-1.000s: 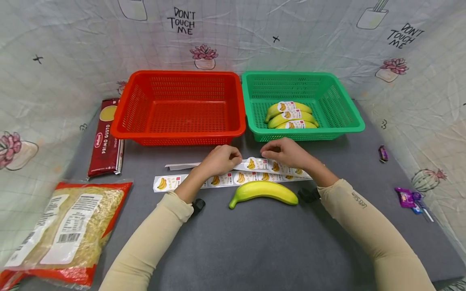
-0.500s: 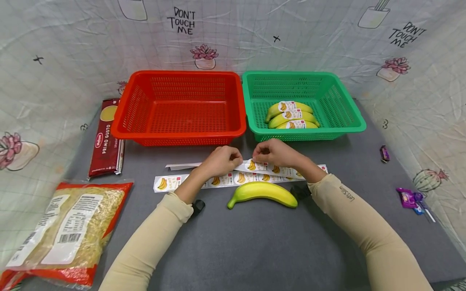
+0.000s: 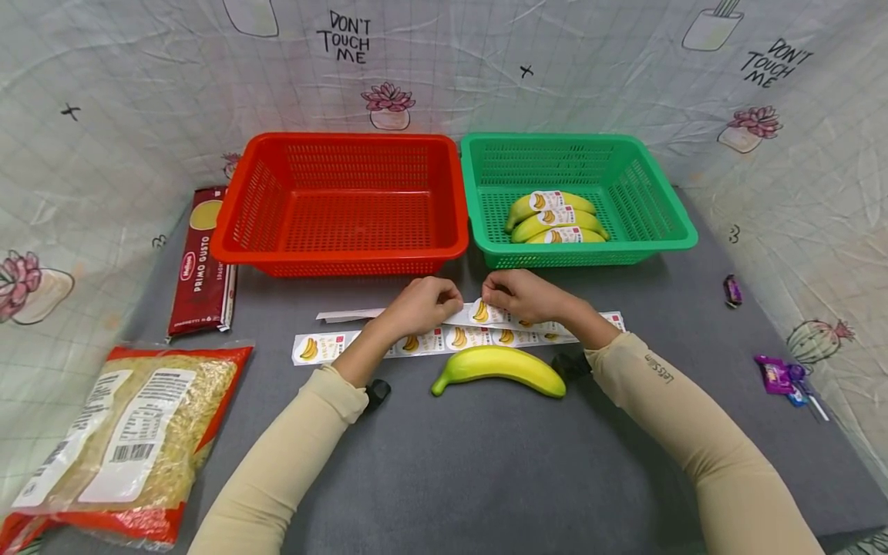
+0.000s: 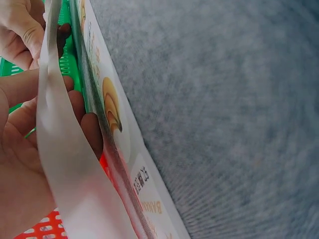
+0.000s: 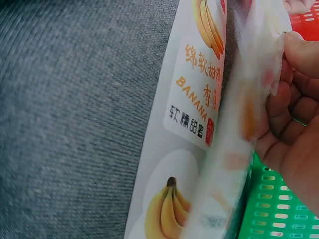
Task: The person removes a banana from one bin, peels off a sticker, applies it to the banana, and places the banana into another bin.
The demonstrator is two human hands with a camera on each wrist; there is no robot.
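On the grey felt counter (image 3: 486, 462) stand a red slotted plastic basket (image 3: 340, 202) and, beside it on my right, a green slotted plastic basket (image 3: 579, 196) with three labelled yellow bananas (image 3: 555, 220) inside. A bare yellow banana (image 3: 498, 367) lies nearer me. Just behind it, two long white strips of banana stickers (image 3: 451, 335) stretch across. My left hand (image 3: 419, 306) and right hand (image 3: 523, 294) meet over the rear strip, fingers pinched on it, lifting its edge.
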